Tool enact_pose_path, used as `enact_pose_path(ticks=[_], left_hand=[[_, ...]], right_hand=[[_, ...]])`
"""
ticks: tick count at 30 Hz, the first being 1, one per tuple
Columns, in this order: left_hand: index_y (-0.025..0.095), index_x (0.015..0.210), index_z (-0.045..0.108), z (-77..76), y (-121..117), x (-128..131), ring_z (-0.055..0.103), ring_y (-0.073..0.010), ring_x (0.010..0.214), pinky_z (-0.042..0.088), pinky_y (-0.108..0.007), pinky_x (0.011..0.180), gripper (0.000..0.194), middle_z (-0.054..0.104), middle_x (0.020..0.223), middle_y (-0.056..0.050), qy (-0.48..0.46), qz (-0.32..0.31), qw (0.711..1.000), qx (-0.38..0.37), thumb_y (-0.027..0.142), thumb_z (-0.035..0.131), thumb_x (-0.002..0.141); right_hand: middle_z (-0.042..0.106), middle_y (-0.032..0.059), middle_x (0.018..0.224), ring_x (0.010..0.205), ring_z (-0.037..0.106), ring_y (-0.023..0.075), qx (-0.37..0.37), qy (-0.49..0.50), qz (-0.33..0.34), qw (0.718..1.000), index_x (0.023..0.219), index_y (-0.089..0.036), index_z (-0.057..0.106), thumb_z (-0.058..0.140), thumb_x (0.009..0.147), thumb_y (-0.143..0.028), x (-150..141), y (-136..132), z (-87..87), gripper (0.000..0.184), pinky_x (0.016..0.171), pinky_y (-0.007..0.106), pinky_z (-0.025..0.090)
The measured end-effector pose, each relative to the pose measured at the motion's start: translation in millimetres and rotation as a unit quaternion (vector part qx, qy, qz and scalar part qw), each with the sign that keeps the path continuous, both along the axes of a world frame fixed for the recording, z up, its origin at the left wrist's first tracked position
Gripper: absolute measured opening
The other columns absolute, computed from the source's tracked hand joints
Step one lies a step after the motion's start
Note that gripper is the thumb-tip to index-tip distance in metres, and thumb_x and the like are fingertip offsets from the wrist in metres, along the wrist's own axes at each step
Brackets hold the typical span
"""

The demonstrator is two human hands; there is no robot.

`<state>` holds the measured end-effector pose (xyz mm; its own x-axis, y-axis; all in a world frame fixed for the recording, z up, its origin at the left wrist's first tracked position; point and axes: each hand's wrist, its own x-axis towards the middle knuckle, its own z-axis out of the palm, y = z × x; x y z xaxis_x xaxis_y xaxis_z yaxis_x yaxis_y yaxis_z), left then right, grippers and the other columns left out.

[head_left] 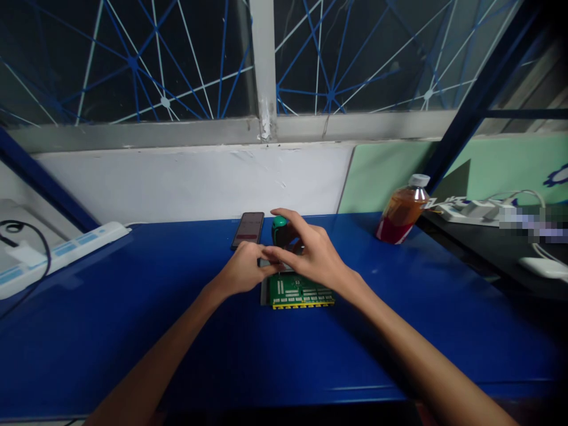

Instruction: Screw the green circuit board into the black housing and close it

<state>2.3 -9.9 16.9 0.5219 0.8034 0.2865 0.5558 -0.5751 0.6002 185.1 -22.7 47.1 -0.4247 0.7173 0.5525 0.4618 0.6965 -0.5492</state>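
Note:
A screwdriver (279, 223) with a green and black handle stands upright over a green circuit board (302, 290). My right hand (317, 251) is curved around the handle, its index finger raised beside the top and its thumb reaching left. Close to the lower end of the screwdriver, my left hand (244, 267) has thumb and fingers pinched together; what lies between them is hidden. Yellow connectors line the board's near edge, and a grey strip shows along its left side. Both hands cover the board's far part.
A phone (248, 229) lies behind my left hand on the blue table (199, 361). To the right stands a bottle (403, 210) of orange-brown drink. A white power strip (66, 257) lies at the left. Chargers and cables sit on a dark surface at the right.

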Motion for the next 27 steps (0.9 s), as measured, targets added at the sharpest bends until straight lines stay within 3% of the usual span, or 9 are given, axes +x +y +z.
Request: enact_pose_path(ticks=[5, 9, 18, 24, 27], left_hand=[[0.016, 0.07, 0.072, 3.5, -1.3, 0.5, 0.063, -0.015, 0.062, 0.044, -0.024, 0.057, 0.021, 0.072, 0.07, -0.001, 0.011, -0.018, 1.0, 0.016, 0.027, 0.059, 0.081], [0.016, 0.077, 0.073, 6.5, -3.3, 1.9, 0.066, -0.0168, 0.074, 0.047, -0.026, 0.066, 0.018, 0.073, 0.079, -0.002, 0.002, -0.041, 0.999, -0.003, 0.024, 0.057, 0.082], [0.016, 0.074, 0.071, 7.5, -1.7, 2.9, 0.064, -0.0176, 0.07, 0.047, -0.029, 0.064, 0.021, 0.07, 0.075, -0.005, 0.019, -0.005, 0.999, 0.041, 0.031, 0.059, 0.081], [0.018, 0.084, 0.072, 8.5, -3.1, 3.0, 0.064, -0.0173, 0.079, 0.049, -0.029, 0.07, 0.018, 0.072, 0.087, -0.004, 0.004, -0.048, 0.999, 0.012, 0.025, 0.056, 0.084], [0.018, 0.085, 0.073, 9.1, -2.9, 2.9, 0.064, -0.0186, 0.083, 0.049, -0.031, 0.075, 0.015, 0.071, 0.087, -0.005, 0.014, -0.038, 0.999, 0.014, 0.023, 0.059, 0.081]], right_hand=[[0.057, 0.0014, 0.08, 0.065, 0.055, 0.0165, 0.002, -0.002, 0.011, 1.0, 0.141, -0.022, 0.029, 0.048, 0.085, -0.035, 0.3, -3.9, 1.6, 0.06, 0.061, 0.032, 0.044], [0.056, 0.0005, 0.076, 0.064, 0.054, 0.0156, -0.003, 0.002, 0.021, 1.0, 0.142, -0.022, 0.026, 0.046, 0.084, -0.027, 1.2, -3.2, -0.7, 0.063, 0.061, 0.031, 0.044], [0.057, 0.0025, 0.084, 0.067, 0.054, 0.0166, 0.002, -0.009, 0.009, 1.0, 0.143, -0.023, 0.027, 0.049, 0.085, -0.034, 0.6, -2.9, -0.9, 0.062, 0.061, 0.032, 0.046], [0.057, 0.0031, 0.085, 0.067, 0.055, 0.0164, 0.004, 0.002, 0.027, 1.0, 0.144, -0.022, 0.024, 0.044, 0.086, -0.029, 2.6, -4.3, -3.1, 0.062, 0.063, 0.033, 0.047], [0.058, 0.0027, 0.083, 0.069, 0.056, 0.0174, 0.0, 0.004, 0.015, 1.0, 0.144, -0.022, 0.025, 0.046, 0.085, -0.028, 3.4, -3.6, -4.8, 0.062, 0.064, 0.034, 0.047]])
